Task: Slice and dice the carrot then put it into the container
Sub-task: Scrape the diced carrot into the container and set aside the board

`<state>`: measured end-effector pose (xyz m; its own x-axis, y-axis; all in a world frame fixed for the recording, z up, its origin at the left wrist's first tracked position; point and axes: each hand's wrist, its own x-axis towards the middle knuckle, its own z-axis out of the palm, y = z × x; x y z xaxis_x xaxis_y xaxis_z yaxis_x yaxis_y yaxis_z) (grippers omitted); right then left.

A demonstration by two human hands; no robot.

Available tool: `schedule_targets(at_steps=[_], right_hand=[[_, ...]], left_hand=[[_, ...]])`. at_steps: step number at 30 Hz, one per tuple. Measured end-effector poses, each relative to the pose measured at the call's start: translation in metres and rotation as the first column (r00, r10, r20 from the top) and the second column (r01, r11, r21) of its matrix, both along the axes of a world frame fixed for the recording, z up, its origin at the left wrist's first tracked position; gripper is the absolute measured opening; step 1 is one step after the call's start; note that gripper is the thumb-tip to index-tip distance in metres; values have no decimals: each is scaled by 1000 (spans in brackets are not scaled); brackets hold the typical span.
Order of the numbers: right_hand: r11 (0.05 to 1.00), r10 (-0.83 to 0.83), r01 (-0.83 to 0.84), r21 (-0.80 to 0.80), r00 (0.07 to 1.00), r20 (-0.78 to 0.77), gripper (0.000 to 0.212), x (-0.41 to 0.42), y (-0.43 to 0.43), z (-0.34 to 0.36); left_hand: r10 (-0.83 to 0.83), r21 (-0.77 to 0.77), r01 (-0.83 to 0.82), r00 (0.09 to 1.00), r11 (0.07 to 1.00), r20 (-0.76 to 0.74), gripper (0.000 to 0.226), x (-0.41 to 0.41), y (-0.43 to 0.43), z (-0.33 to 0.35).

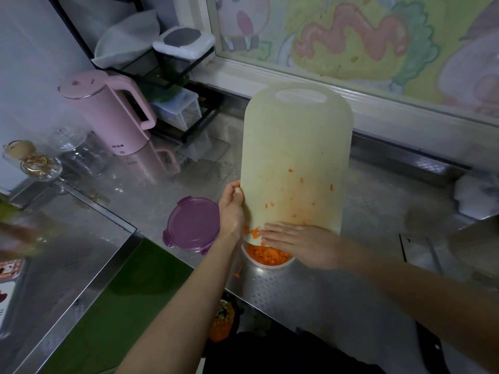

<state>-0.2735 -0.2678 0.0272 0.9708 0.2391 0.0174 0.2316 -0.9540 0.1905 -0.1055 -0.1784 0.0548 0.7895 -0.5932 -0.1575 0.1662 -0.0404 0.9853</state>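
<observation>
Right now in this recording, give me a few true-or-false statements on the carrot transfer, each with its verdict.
1. The left hand grips the cutting board by its edge. True.
2. The right hand holds a knife. False: it lies flat and open on the board.
3. The container already holds diced carrot. True.
4. The purple lid is on the container. False: it lies on the counter beside it.

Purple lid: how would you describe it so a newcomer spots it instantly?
On the steel counter, find the pale cutting board tipped up in the middle. Left of the left hand gripping its edge lies the purple lid, flat. It is round with clip tabs, unlike the tall pink kettle behind.
</observation>
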Motion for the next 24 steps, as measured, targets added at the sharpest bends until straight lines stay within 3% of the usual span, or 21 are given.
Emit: schedule_targets(at_steps=[2,5,9,12,17,21,24], right_hand=[[999,-21,20,27,999,36,85,1,-5,7],[971,-231,207,122,944,235,49,14,-26,40],[839,-533,468,279,812,240,55,26,-59,72],[877,-478,455,153,859,184,60,27,-48,54],[973,-229,229,4,970,83,54,5,-4,4],[986,-166,165,21,985,54,52,-4,1,2],[948,-299,274,164,943,150,49,-3,-13,26]], left_hand=[[-16,12,16,1000,1000,23,23,1,0,1],[-30,34,29,998,999,55,26,3,2,3],[-45,55,41,997,998,69,28,4,3,5],[-34,46,31,997,998,71,29,6,2,6],[-24,46,21,997,999,68,27,6,3,5],[-20,52,15,996,999,82,29,6,3,5],[-3,61,-1,997,998,76,26,8,4,4]])
